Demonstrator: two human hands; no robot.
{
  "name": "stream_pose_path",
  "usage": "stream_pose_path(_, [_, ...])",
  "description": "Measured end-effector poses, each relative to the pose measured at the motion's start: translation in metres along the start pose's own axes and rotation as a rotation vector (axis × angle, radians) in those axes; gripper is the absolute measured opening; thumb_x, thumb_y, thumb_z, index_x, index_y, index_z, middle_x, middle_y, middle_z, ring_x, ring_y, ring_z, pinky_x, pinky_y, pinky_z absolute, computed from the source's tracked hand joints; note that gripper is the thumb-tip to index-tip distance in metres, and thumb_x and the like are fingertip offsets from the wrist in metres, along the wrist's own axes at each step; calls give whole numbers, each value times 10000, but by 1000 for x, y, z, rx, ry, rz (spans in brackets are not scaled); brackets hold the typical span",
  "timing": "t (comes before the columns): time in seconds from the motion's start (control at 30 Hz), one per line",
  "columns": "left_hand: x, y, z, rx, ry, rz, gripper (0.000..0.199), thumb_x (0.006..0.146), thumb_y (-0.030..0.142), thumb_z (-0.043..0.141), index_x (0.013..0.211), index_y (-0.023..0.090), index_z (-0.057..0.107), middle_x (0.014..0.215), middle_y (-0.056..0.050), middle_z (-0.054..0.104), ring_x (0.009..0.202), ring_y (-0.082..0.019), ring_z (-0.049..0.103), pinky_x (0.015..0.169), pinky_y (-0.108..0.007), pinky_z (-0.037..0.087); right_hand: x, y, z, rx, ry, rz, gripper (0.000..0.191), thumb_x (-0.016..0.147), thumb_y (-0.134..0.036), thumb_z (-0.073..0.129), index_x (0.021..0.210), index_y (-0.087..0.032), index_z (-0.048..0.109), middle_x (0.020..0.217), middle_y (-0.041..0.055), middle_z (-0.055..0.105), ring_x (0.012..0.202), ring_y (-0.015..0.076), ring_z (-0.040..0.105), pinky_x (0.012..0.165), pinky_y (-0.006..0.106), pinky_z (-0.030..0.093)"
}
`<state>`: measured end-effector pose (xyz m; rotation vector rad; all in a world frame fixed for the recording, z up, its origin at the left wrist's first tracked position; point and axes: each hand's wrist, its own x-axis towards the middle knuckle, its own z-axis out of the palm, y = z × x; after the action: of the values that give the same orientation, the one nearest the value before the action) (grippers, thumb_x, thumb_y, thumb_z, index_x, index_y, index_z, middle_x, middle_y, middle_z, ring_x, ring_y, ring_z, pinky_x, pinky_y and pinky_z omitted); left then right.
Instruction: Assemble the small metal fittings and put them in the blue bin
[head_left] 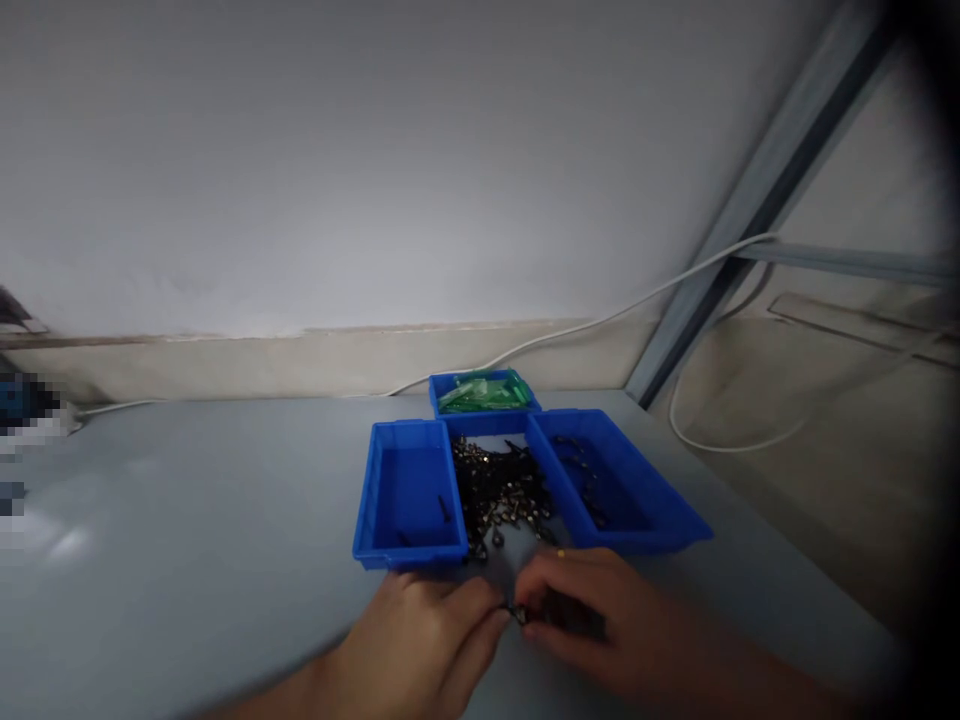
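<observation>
Near the table's front edge, my left hand (431, 635) and my right hand (592, 610) meet, fingertips pinched at a small dark metal part (519, 613). Its left end is between the thumb and forefinger of my left hand, its right end in my right fingertips. Its exact kind is too small and blurred to make out. Just beyond my hands lies a pile of similar dark, shiny small parts (499, 485). The pile is flanked by a blue tray (411, 470) on the left with a few dark pieces inside, and a larger blue tray (622, 480) on the right holding several dark parts.
Behind the pile, a third blue tray (433, 395) holds green transparent plastic pieces (486, 392). A white cable (585, 325) runs along the wall to a grey metal frame (697, 250) at the right. The grey table (225, 500) extends left.
</observation>
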<state>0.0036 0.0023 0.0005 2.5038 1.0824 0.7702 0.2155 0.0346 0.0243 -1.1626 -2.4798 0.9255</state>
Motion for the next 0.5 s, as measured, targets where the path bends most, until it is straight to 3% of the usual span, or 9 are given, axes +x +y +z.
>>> stream_pose_path(0.13, [-1, 2, -1, -73, 35, -53, 179, 938, 210, 452, 966, 166, 623, 750, -29, 695, 623, -161, 673, 539, -229, 492, 1, 0, 1, -9, -3, -7, 119, 845, -300, 565, 805, -219, 644, 775, 11, 685, 749, 171, 619, 708, 280, 481])
stream_pose_path(0.3, [-2, 1, 3, -30, 28, 65, 244, 956, 228, 437, 761, 175, 574, 644, -14, 651, 543, -146, 626, 494, -227, 446, 2, -2, 0, -44, -34, 39, 102, 832, -274, 590, 760, -205, 611, 756, 9, 664, 733, 166, 599, 681, 273, 456])
stream_pose_path(0.5, [-2, 1, 4, -62, -25, 40, 171, 929, 192, 482, 794, 174, 586, 664, -3, 663, 551, -138, 624, 489, -215, 431, 3, 1, 4, -56, -54, 36, 91, 819, -250, 610, 748, -197, 594, 727, -2, 637, 714, 156, 582, 671, 262, 428])
